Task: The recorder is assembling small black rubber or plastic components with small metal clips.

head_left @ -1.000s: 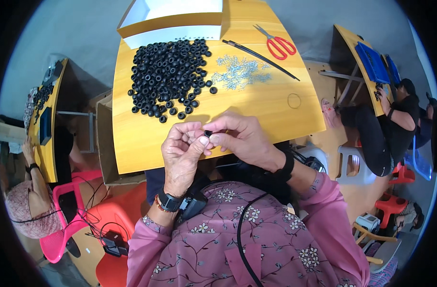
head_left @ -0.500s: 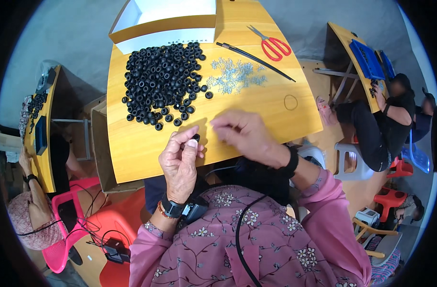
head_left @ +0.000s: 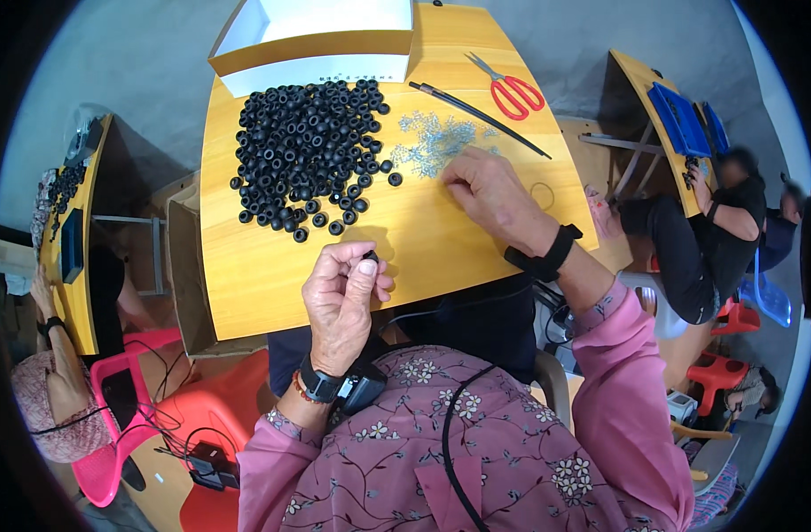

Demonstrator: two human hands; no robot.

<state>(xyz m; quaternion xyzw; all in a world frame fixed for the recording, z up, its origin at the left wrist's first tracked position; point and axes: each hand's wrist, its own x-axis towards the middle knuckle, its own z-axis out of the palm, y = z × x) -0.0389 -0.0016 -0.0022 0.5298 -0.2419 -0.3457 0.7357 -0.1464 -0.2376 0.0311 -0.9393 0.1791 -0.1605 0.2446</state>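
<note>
Near the table's front edge, my left hand (head_left: 341, 288) pinches a small black ring-shaped piece (head_left: 370, 256) between thumb and fingers. My right hand (head_left: 489, 193) reaches over the table, fingers bent down at the near edge of a scatter of tiny clear bluish pieces (head_left: 423, 146). Its fingertips are partly hidden, and whether they grip one of these pieces does not show. A large heap of round black pieces with holes (head_left: 303, 146) lies to the left of the clear pieces, with a few loose ones at its near side.
Behind the heap stands an open white box (head_left: 317, 66). Red-handled scissors (head_left: 514, 93) and a thin black rod (head_left: 481, 120) lie at the table's right. Other people sit at side tables; blue trays (head_left: 680, 120) are at the right one. A cardboard box (head_left: 188, 275) stands at the table's left.
My right hand has moved away from beside my left hand, to the right and farther out, down to the clear pieces. My left hand keeps its hold on the black piece, nearly still.
</note>
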